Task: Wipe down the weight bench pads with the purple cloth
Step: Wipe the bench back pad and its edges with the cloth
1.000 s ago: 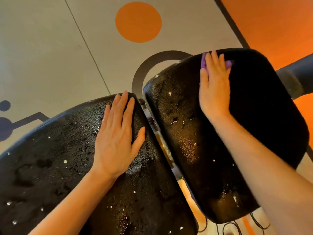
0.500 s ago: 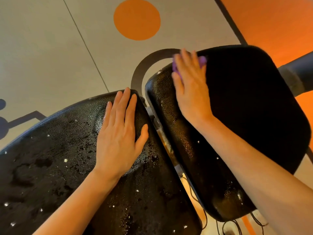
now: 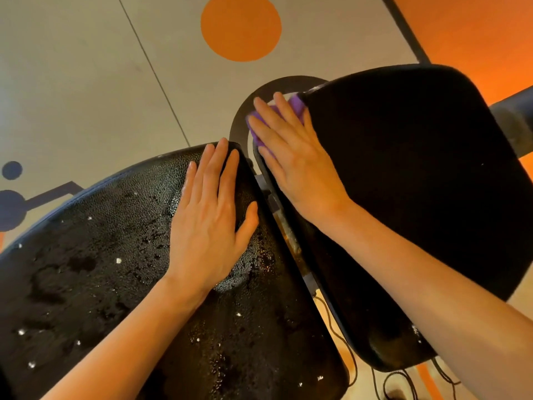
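Note:
Two black padded bench sections fill the view. The left pad (image 3: 101, 269) is wet and speckled with white bits. My left hand (image 3: 210, 223) lies flat on its upper right part, fingers together, holding nothing. The right pad (image 3: 418, 183) is darker and looks drier. My right hand (image 3: 294, 157) presses the purple cloth (image 3: 295, 105) against that pad's upper left corner; most of the cloth is hidden under my fingers, with purple showing at the fingertips and beside the index finger.
A gap with a metal frame rail (image 3: 288, 235) separates the pads. Black cables (image 3: 389, 382) trail on the floor at the bottom right. The beige floor carries an orange circle (image 3: 240, 27) and dark markings. A grey padded bar (image 3: 516, 111) juts in from the right.
My right hand has slid the purple cloth leftward along the top of the right pad to its upper left corner. My left hand has stayed flat on the left pad.

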`<state>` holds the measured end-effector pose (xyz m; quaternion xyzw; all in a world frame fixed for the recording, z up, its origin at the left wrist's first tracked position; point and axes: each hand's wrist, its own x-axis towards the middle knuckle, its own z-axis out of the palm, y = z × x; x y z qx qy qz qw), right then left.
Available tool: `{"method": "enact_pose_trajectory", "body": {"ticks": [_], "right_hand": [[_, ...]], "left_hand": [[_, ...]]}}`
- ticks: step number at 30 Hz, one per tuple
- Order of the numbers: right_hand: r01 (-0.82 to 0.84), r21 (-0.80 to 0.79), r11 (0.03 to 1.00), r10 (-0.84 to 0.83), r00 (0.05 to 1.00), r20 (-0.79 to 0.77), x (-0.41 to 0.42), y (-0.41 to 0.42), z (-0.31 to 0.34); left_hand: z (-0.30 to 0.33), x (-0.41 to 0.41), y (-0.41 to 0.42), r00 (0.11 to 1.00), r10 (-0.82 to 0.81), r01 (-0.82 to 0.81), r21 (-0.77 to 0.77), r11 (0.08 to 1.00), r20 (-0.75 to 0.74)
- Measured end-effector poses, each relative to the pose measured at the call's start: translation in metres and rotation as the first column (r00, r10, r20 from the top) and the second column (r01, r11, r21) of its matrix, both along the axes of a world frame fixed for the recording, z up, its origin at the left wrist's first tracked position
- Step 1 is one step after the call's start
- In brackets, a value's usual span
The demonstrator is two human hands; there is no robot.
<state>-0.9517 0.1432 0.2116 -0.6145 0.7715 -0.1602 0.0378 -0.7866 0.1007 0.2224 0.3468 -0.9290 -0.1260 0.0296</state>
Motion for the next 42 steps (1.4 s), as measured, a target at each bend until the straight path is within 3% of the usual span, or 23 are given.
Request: {"method": "enact_pose_trajectory", "body": {"ticks": [5,11,16,18,21,24,28,30,36,39,42], "right_hand": [[-0.095,0.123,0.988,0.093,0.995,0.027,0.016,0.112,0.002],[0.028,0.007,1.0,-0.028,0.999,-0.033,0.004,-0.006,0.0],[-0.053,0.114,0.992,0.057,0.998,-0.033,0.026,0.12,0.003],[-0.074,0.12,0.99,0.072,0.997,0.018,0.024,0.128,0.001],[0.102,0.048,0.994,-0.11,0.97,0.217,0.015,0.06,-0.001],[0.236,0.019,0.972,-0.234,0.95,0.208,0.012,0.034,-0.002],[0.031,0.132,0.991,-0.04,0.997,0.066,0.037,0.152,0.006],[0.026,0.163,0.986,-0.038,0.997,0.071,0.045,0.185,0.011],[0.209,0.063,0.976,-0.218,0.958,0.186,0.02,0.07,-0.001],[0.127,0.127,0.984,-0.139,0.986,0.09,0.033,0.139,0.001],[0.082,0.217,0.973,-0.099,0.993,0.065,0.047,0.206,0.016]], "left_hand": [[0.001,0.001,-0.001,1.0,0.001,-0.001,0.018,1.0,-0.015],[-0.001,0.002,0.001,1.0,-0.002,0.002,0.006,1.0,-0.019],[-0.001,0.003,0.0,0.999,-0.009,0.01,0.031,0.999,-0.048],[-0.001,0.004,-0.001,0.999,-0.009,0.011,0.029,1.0,-0.05],[-0.002,0.004,0.0,0.999,-0.012,0.014,0.035,0.999,-0.051],[-0.002,0.004,0.0,0.999,-0.018,0.019,0.027,0.999,-0.032],[0.001,0.007,-0.001,0.998,-0.05,0.051,0.036,0.998,-0.023],[0.005,0.01,0.005,0.997,-0.063,0.065,0.053,0.997,-0.036],[0.006,-0.006,0.066,0.977,-0.185,0.2,0.159,0.967,-0.104],[-0.002,-0.006,0.083,0.973,-0.194,0.219,0.25,0.943,-0.124],[-0.006,0.0,0.089,0.971,-0.221,0.239,0.247,0.939,-0.095]]}}
